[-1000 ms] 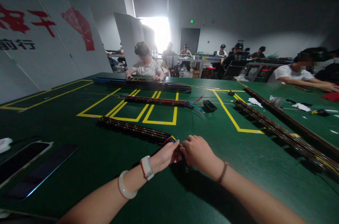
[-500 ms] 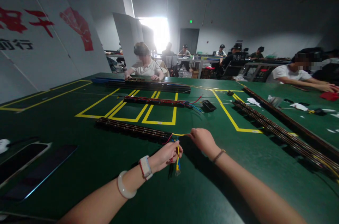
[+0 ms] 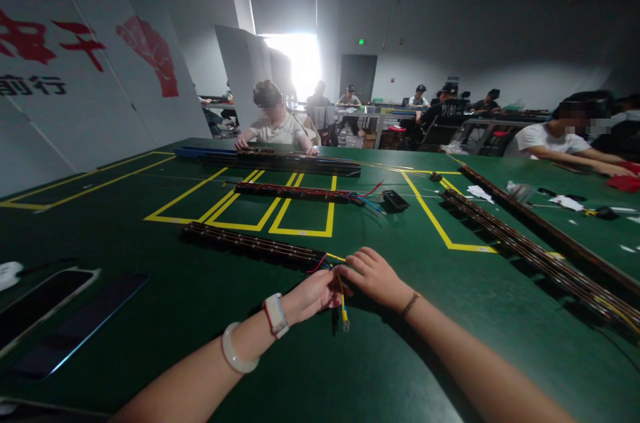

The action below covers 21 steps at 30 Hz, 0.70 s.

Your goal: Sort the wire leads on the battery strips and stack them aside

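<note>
A long dark strip (image 3: pixel 250 244) lies on the green table (image 3: pixel 390 370) in front of me, with coloured wires (image 3: pixel 326 262) coming out of its right end. My left hand (image 3: pixel 315 295) is closed on a bundle of these wires, and a yellow wire with a terminal (image 3: pixel 344 314) hangs down from it. My right hand (image 3: pixel 374 274) sits just right of the left, fingers curled at the wires close to the strip's end. Both hands touch the bundle.
Two phones (image 3: pixel 75 326) lie at the left. A second strip (image 3: pixel 295 192) with wires and a small black box (image 3: pixel 395 200) lie further back among yellow floor-tape lines. Long strips (image 3: pixel 530 250) run along the right. Several people sit at the far tables.
My right hand, which had pulled a yellow wire out toward the right, has come back in to the bundle beside my left hand. The hanging yellow wire end sits lower.
</note>
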{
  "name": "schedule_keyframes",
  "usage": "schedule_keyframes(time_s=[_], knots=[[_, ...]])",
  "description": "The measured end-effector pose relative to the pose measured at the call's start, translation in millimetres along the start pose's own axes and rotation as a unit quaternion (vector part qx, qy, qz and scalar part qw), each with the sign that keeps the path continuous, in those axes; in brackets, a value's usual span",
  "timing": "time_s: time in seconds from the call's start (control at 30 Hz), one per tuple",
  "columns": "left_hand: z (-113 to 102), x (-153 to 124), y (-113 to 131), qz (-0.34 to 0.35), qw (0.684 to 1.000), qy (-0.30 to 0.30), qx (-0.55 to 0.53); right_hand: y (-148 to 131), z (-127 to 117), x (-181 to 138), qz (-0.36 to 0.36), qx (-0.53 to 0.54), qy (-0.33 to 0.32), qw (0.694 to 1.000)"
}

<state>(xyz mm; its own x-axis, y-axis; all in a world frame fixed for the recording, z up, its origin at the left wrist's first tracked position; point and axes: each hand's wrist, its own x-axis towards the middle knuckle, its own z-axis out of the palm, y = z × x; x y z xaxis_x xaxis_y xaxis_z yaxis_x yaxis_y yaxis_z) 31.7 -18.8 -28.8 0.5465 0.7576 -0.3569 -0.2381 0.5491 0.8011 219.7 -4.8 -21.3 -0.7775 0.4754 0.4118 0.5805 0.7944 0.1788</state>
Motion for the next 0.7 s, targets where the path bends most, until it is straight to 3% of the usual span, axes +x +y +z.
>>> schedule_keyframes(time_s=[0.1,0.2,0.37,0.47,0.57,0.7], knots=[[-2,2,-2,0.001,0.999,-0.016,-0.042,-1,1,-2,-0.117,0.037,-0.008,0.992],[-3,2,-1,-0.006,0.998,-0.038,-0.047,4,3,-5,-0.128,0.052,-0.01,0.99],[-3,1,1,-0.038,0.998,-0.031,-0.024,10,4,-8,-0.065,0.097,0.033,0.993],[-2,1,0,-0.013,0.999,-0.035,-0.034,8,4,0,0.0,0.152,0.087,0.985],[-1,1,-2,0.032,0.998,-0.037,-0.034,2,2,18,0.064,0.217,0.116,0.967],[0,1,-4,0.034,0.999,-0.022,0.01,-5,-1,53,0.133,0.229,0.104,0.959]])
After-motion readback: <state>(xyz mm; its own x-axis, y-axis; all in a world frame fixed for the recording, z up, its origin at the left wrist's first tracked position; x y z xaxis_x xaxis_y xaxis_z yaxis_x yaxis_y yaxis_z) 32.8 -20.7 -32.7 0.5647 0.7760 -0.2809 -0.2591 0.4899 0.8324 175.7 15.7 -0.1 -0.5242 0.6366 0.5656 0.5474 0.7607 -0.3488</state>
